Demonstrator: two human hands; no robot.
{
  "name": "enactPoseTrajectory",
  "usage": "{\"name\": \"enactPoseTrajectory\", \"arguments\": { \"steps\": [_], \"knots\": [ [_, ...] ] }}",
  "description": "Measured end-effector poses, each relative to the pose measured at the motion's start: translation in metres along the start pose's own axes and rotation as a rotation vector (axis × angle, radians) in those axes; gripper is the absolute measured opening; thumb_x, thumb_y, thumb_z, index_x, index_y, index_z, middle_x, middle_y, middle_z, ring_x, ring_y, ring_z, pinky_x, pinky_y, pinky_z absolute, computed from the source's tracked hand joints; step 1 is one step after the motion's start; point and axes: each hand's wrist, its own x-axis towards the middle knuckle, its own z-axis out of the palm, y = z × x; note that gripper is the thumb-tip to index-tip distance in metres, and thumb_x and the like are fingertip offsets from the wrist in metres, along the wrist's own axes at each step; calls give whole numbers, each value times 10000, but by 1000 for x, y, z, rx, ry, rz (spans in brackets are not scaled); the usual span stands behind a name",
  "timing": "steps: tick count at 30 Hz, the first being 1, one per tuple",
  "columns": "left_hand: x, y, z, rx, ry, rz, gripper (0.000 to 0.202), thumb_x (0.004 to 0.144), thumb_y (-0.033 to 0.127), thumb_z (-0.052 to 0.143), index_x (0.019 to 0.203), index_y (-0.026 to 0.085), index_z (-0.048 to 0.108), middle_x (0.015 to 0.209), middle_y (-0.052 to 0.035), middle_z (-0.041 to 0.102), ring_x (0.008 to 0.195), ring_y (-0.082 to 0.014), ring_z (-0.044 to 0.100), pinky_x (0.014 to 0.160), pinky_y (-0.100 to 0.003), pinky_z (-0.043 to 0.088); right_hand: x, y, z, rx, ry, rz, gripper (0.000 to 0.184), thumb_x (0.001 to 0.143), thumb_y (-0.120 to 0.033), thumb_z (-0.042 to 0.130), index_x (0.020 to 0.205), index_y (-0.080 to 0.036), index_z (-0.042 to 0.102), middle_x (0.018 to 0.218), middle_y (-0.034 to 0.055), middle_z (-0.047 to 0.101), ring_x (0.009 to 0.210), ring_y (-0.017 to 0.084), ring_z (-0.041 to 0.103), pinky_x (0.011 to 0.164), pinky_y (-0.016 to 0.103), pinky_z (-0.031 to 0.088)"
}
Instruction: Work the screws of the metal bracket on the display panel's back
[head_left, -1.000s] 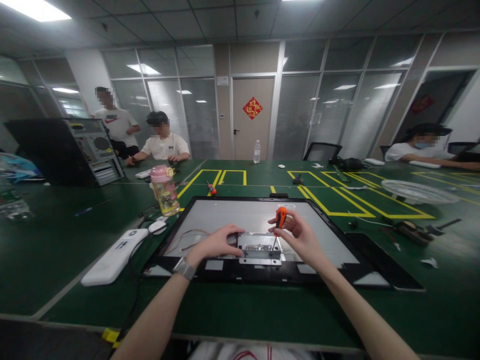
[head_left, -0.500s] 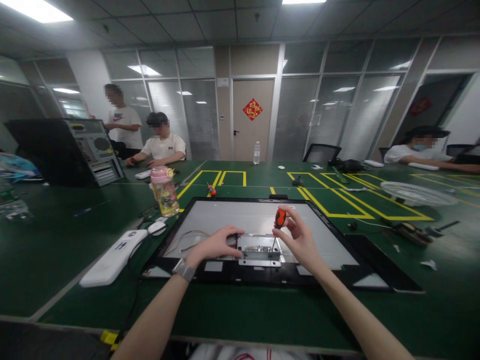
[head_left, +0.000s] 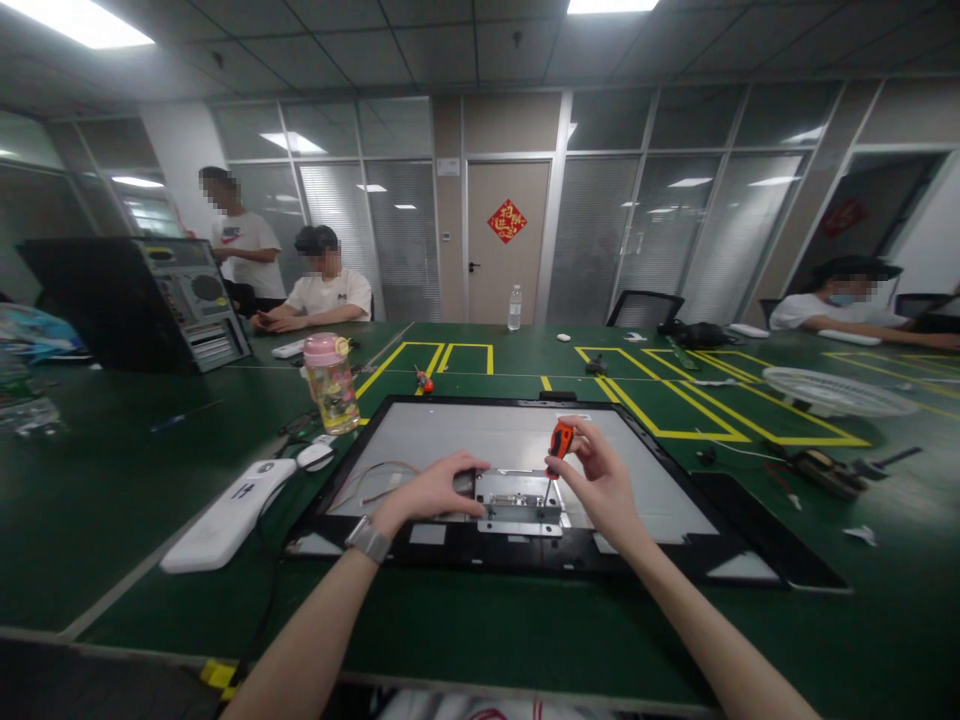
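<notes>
A flat display panel with a black frame lies on the green table, its grey back facing up. On its near half sits a silver metal bracket. My left hand grips the left side of this bracket, thumb at the near edge and fingers at the far one. Between the fingertips of my right hand is a small red-and-black screwdriver. The screwdriver stands nearly upright, its shaft reaching down to the bracket's right end; the exact tip contact is too small to make out. Thin wires lie left of the bracket.
Left of the panel are a white handheld device and a pink-lidded bottle. A black computer case stands farther left. Beyond the right edge lie a black flat piece and a drill-like tool. Several people sit or stand across the table.
The screwdriver's handle has dipped slightly and leans a little differently, with my right fingers shifted around it. My left hand stays on the bracket.
</notes>
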Motion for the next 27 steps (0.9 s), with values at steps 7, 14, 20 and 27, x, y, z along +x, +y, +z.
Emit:
{"name": "enactPoseTrajectory", "arguments": {
  "steps": [7, 14, 20, 27],
  "knots": [
    [0, -2, 0, 9, -3, 10, 685, 638, 493, 738, 1251, 251, 549, 1251, -61, 526, 1158, -248, 499, 1017, -331, 361, -1, -3, 2, 87, 3, -12, 386, 765, -278, 670, 1126, -291, 534, 1031, 39, 558, 904, 184, 568, 855, 352, 470],
    [2, -6, 2, 14, 0, 18, 698, 626, 493, 746, 1249, 244, 553, 1237, -68, 538, 1144, -249, 509, 1010, -330, 366, 3, -7, -4, 124, 46, 130, 331, 771, -355, 669, 1077, -278, 571, 855, 7, 611, 801, 179, 584, 764, 318, 495],
    [2, -6, 1, 12, 1, 2, 700, 627, 500, 742, 1252, 250, 549, 1257, -68, 533, 1161, -257, 501, 1018, -342, 363, -2, -4, -5, 202, -37, 158, 301, 811, -386, 626, 1092, -284, 590, 991, 37, 614, 909, 206, 584, 792, 337, 492],
    [1, -3, 0, 6, 3, 11, 691, 629, 494, 741, 1247, 247, 555, 1259, -62, 533, 1171, -252, 498, 1027, -333, 357, 2, -11, 0, 329, -62, 203, 260, 858, -429, 551, 1048, -267, 623, 906, 47, 629, 899, 209, 584, 792, 361, 489]
  ]
}}
